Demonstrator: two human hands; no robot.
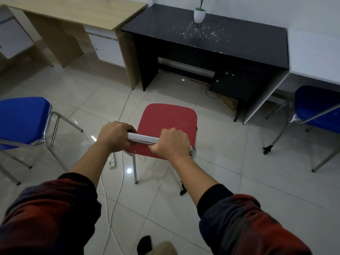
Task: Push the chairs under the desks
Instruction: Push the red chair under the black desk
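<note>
An office or study room: a row of desks along a white wall, a wooden desk (77,17) and a black desk (239,43) with drawer units, padded metal-legged chairs (24,118) on a tiled floor (230,162), a power strip (112,161).

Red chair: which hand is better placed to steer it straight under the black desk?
Neither alone: left hand and right hand both grip the backrest of the red chair. The black desk opening lies ahead-right, slightly favouring the left.

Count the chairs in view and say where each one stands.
3. A red-seated metal-legged chair at centre, held by both hands, facing the black desk; a blue-seated chair at left; another blue-seated chair at right, partly cropped. Others may be outside the frame.
</note>
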